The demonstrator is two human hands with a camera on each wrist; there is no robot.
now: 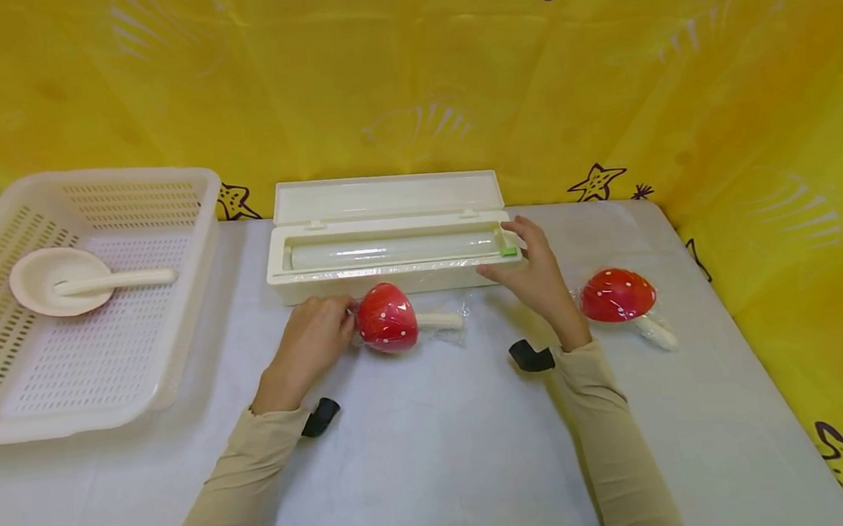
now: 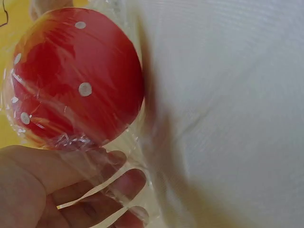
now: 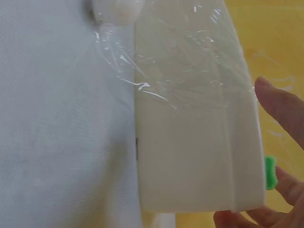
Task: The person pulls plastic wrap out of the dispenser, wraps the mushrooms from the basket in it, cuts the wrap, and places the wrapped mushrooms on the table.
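We see yellow cloth (image 1: 405, 80) at the back and right, and 1 table (image 1: 437, 445) covered in white before it. At the left stands 1 perforated basket (image 1: 83, 177), off-white. Near the table's far edge, we find 1 long cream box (image 1: 393, 281) with its lid (image 1: 386, 197) raised. 2 beige sleeves (image 1: 617, 438) reach in from below. Inside the box lies 1 pale roll (image 1: 398, 250).

We count 2 hands. The left hand (image 1: 311, 339) has its fingers bent in, pinching clear film (image 2: 76, 140) beside the cap of the left red ladle (image 1: 386, 320). The right hand (image 1: 539, 278) is spread fairly wide, with a clear gap between thumb and fingers, around the box's right end; we cannot tell whether its fingertips press there.

We count 3 ladles. 2 have red caps with white dots, and film wraps them: the left red ladle lies in front of the box, its handle pointing right, and the right red ladle (image 1: 617, 296) lies well to the right, beyond the right hand. The 3rd, a pale ladle (image 1: 122, 280), rests in the basket, hollow side up. 2 black pieces (image 1: 532, 356) sit beside the cuffs, 1 at each. Smallest, 1 green tab (image 1: 508, 251) sits at the box's right end.
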